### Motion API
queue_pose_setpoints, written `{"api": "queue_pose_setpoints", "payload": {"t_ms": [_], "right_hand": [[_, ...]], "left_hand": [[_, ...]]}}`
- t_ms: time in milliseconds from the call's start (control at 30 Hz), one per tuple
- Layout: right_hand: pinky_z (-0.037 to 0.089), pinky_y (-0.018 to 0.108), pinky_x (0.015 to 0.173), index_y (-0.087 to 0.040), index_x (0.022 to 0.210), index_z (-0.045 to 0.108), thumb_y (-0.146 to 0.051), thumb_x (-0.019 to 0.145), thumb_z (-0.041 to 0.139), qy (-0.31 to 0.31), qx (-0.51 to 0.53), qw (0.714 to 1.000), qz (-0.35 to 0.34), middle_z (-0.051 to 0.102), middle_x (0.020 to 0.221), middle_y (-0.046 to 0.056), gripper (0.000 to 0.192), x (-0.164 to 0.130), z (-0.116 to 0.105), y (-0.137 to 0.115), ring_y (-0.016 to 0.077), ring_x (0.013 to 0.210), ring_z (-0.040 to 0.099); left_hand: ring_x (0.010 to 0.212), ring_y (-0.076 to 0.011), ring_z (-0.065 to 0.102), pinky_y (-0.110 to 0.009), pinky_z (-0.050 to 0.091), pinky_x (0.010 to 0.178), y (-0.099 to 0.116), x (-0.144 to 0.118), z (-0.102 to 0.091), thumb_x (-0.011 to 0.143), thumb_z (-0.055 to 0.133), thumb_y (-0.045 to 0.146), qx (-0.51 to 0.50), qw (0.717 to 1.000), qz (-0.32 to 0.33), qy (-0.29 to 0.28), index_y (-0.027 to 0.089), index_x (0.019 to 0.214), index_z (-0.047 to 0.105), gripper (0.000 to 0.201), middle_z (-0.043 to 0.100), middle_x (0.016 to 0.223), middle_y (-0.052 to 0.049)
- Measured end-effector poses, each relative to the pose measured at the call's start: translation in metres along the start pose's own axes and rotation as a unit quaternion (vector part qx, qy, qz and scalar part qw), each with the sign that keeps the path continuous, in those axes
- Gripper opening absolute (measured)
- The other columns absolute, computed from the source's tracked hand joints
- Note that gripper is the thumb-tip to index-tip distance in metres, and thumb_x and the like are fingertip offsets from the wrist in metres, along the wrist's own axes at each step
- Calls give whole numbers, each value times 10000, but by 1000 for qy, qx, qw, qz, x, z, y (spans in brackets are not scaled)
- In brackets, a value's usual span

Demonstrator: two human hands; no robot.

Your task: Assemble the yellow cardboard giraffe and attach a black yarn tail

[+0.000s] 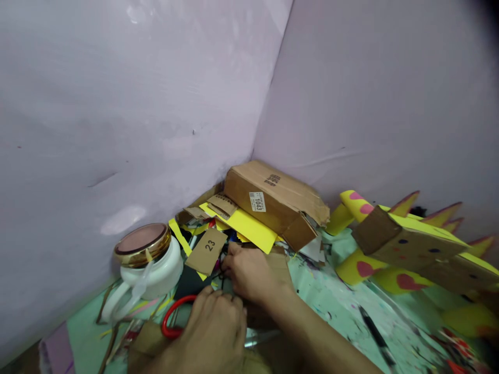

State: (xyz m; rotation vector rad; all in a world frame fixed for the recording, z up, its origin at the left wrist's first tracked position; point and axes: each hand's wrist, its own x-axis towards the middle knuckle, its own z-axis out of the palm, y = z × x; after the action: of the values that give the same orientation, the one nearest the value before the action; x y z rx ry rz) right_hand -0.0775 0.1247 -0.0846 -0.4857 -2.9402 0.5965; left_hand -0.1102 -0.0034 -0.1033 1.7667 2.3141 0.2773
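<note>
My right hand [251, 275] reaches into the scrap pile, fingers bent together over a dark, thin item I cannot make out. Beside its fingertips lies a cardboard piece [206, 252] marked 23. Lower down, my left hand [212, 330] is closed, knuckles up, its fingertips hidden. Against its left side shows a red ring-shaped handle [167, 323], like that of scissors; whether the hand grips it is hidden. Brown cardboard [148, 343] lies under the left hand. A yellow sheet [253, 228] rests on the pile beyond my right hand.
In the corner sits a brown cardboard box [268, 195]. A white mug [159, 272] with a gold-rimmed lid stands at left. At right is a yellow-and-cardboard spiked figure [413, 249] with tube legs. A black pen [376, 335] lies on the green tabletop [323, 306]. Two walls close off the back.
</note>
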Motion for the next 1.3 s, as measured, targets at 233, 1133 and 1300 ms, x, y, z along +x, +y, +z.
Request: {"api": "queue_pose_setpoints", "payload": {"t_ms": [233, 1133, 1300], "right_hand": [[378, 205, 480, -172, 804, 529, -294, 813, 452, 137, 241, 957, 82, 483, 630, -34, 144, 6, -52, 7, 91, 512, 448], [510, 257, 683, -175, 619, 461, -111, 869, 411, 349, 536, 765, -79, 589, 653, -27, 263, -104, -224, -73, 56, 507, 546], [498, 255, 642, -165, 606, 492, -105, 853, 439, 354, 523, 774, -44, 596, 629, -20, 260, -132, -208, -66, 56, 495, 553]], "left_hand": [[771, -266, 629, -429, 448, 732, 1, -1, -9, 876, 316, 264, -10, 1000, 1, -3, 177, 751, 627, 347, 671, 727, -95], [1227, -335, 384, -592, 184, 1002, 0, 43, 17, 736, 481, 99, 135, 960, 210, 123, 211, 1209, 542, 489, 626, 1145, -124], [1213, -336, 392, -614, 100, 1031, 14, 39, 1, 694, 495, 58, 139, 953, 226, 144, 173, 1031, 654, 390, 676, 1017, -131]]}}
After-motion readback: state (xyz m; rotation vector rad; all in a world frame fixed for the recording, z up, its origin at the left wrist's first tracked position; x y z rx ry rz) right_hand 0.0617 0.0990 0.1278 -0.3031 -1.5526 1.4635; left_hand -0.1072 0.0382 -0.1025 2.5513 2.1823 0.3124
